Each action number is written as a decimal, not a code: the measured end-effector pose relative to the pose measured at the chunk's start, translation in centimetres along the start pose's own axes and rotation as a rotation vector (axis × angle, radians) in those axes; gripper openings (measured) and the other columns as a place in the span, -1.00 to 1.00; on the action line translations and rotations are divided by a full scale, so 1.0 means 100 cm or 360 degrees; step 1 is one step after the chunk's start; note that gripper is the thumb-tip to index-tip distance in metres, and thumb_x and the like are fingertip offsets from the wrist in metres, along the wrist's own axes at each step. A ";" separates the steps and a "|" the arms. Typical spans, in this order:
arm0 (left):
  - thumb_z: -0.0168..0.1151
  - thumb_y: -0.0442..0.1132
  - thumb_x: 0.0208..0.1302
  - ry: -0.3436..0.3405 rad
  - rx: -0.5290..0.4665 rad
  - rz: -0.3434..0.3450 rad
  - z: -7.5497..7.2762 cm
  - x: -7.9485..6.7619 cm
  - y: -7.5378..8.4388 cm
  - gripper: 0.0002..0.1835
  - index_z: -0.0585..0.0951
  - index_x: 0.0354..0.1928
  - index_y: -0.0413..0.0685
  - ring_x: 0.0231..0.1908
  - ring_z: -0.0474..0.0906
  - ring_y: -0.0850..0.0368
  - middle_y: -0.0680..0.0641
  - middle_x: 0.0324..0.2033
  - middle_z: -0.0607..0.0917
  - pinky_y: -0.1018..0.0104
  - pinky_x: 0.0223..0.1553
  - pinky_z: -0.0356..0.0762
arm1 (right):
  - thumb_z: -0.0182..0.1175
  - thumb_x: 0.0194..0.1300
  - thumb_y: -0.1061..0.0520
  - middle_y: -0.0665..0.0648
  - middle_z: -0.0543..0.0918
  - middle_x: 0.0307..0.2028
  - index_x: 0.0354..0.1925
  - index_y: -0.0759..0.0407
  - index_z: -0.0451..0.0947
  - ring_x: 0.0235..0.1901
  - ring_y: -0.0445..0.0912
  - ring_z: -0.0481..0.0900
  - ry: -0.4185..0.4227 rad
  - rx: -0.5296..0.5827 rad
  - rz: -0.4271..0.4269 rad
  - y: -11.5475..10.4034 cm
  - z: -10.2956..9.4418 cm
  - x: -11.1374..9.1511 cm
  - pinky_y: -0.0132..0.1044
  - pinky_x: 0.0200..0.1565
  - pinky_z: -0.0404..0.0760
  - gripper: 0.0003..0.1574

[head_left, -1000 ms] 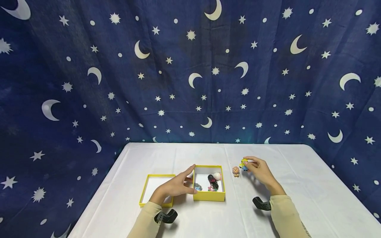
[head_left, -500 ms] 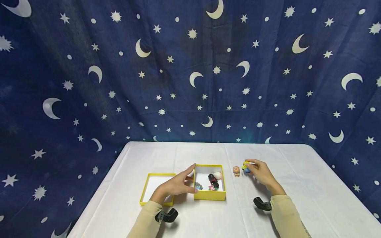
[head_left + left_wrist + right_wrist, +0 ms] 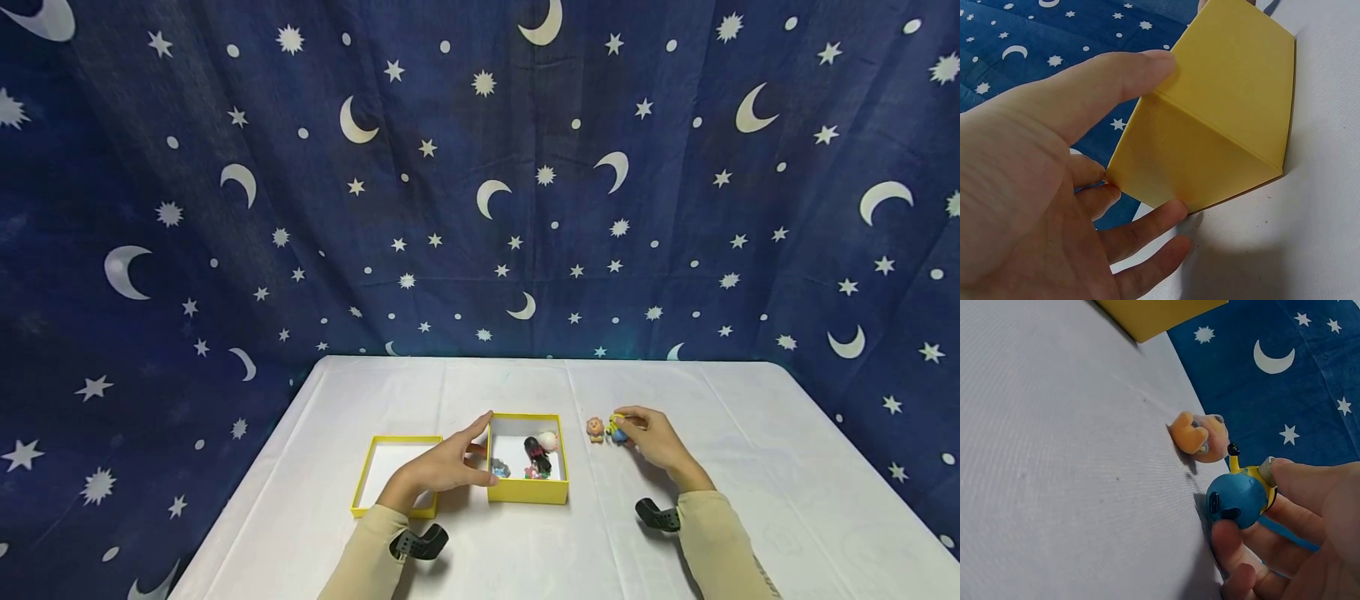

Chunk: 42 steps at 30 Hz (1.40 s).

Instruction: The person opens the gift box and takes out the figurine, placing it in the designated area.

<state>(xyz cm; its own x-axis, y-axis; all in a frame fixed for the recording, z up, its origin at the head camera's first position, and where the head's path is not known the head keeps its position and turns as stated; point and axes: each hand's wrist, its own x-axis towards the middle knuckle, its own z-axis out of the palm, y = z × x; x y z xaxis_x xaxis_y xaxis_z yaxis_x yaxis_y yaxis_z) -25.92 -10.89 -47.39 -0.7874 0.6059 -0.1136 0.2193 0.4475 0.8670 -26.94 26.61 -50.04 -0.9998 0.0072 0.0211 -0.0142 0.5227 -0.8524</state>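
My right hand pinches a yellow and blue Minion figurine low over the table, right of a small orange-brown animal figurine. In the right wrist view the Minion figurine is tipped, its blue underside and black feet facing the camera. My left hand spans the left side of a topless yellow box. In the left wrist view the thumb lies by one upper corner of the box, and fingertips touch its side wall. Several figurines lie in the box, among them a dark one and a white one.
A yellow-rimmed white box lid lies left of the box, partly covered by my left forearm. White cloth covers the table, and a dark blue curtain with moons and stars hangs behind it. Both wrists wear black camera mounts.
My right hand has lowered the Minion figurine toward the table beside the animal figurine. My left hand stays at the box.
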 end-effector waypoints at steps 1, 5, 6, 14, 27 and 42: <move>0.47 -0.13 0.18 0.0000 0.0003 -0.0001 0.000 0.000 0.000 0.14 -0.09 0.64 0.07 0.29 0.47 -0.01 -0.10 0.58 0.13 -0.04 0.35 0.44 | 0.09 0.51 0.19 0.44 0.67 -0.07 0.21 0.51 0.47 -0.42 -0.14 0.57 0.0004 -0.0015 -0.0005 0.000 0.000 0.000 -0.36 -0.49 0.51 -0.54; 0.47 -0.12 0.18 -0.0003 0.0015 -0.0009 0.000 0.000 0.000 0.14 -0.09 0.64 0.08 0.30 0.46 -0.02 -0.11 0.58 0.13 -0.05 0.36 0.43 | 0.10 0.49 0.20 0.42 0.67 -0.07 0.20 0.48 0.49 -0.42 -0.15 0.57 0.0026 -0.0063 0.0022 0.000 0.002 0.000 -0.36 -0.47 0.52 -0.56; 0.47 -0.11 0.18 -0.0003 0.0018 -0.0012 0.000 0.000 0.000 0.14 -0.09 0.64 0.09 0.30 0.46 -0.02 -0.11 0.58 0.14 -0.06 0.36 0.43 | 0.09 0.49 0.21 0.41 0.66 -0.09 0.20 0.48 0.49 -0.43 -0.14 0.56 0.0031 -0.0072 0.0025 -0.001 0.002 0.000 -0.37 -0.47 0.52 -0.56; 0.47 -0.14 0.18 0.0002 0.0018 -0.0010 0.000 -0.001 0.001 0.14 -0.08 0.64 0.12 0.30 0.47 -0.03 -0.11 0.58 0.13 -0.06 0.35 0.44 | 0.11 0.48 0.22 0.44 0.66 -0.07 0.18 0.51 0.51 -0.36 -0.15 0.57 0.0066 -0.0142 0.0014 0.000 0.001 0.000 -0.40 -0.40 0.57 -0.56; 0.46 -0.13 0.19 -0.0006 0.0006 0.0003 0.001 0.000 0.000 0.14 -0.10 0.64 0.07 0.28 0.48 -0.02 -0.12 0.57 0.15 -0.04 0.34 0.45 | 0.03 0.53 0.14 0.51 0.60 0.15 0.21 0.51 0.50 0.06 0.25 0.63 0.0082 -0.0260 0.0040 0.001 0.002 0.001 -0.07 0.01 0.68 -0.50; 0.46 -0.12 0.20 -0.0008 -0.0008 0.0022 0.001 -0.001 0.000 0.13 -0.09 0.64 0.09 0.27 0.49 0.00 -0.13 0.57 0.14 -0.03 0.34 0.45 | 0.11 0.43 0.22 0.49 0.61 0.05 0.22 0.47 0.50 -0.10 0.17 0.63 0.0054 -0.0253 0.0034 -0.002 0.001 -0.001 -0.08 -0.12 0.64 -0.52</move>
<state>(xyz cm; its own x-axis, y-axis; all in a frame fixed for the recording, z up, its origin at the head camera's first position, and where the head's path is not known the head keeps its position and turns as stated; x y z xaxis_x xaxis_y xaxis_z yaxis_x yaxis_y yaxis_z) -25.83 -10.89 -47.43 -0.7815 0.6153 -0.1037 0.2273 0.4355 0.8710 -26.87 26.45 -49.95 -0.9986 0.0474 0.0238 0.0128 0.6503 -0.7595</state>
